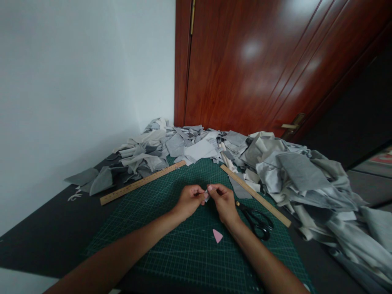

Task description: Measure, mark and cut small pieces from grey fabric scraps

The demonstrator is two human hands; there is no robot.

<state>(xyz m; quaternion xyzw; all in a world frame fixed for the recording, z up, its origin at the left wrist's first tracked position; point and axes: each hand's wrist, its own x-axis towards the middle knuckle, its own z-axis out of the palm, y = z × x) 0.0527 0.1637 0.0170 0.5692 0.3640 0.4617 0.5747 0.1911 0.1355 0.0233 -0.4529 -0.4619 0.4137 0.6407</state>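
Head view, left hand (189, 201): fingertips pinch a small pale piece (207, 199), apparently cloth.
Right hand (224, 201): thumb and fingers pinch it too.
Pale piece: between both hands, above the green mat (183, 257).
Scissors (245, 211): beside the right wrist.

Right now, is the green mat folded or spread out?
Spread out: the green mat lies flat, its grid showing widely, with scissors and a pink triangle resting on it.
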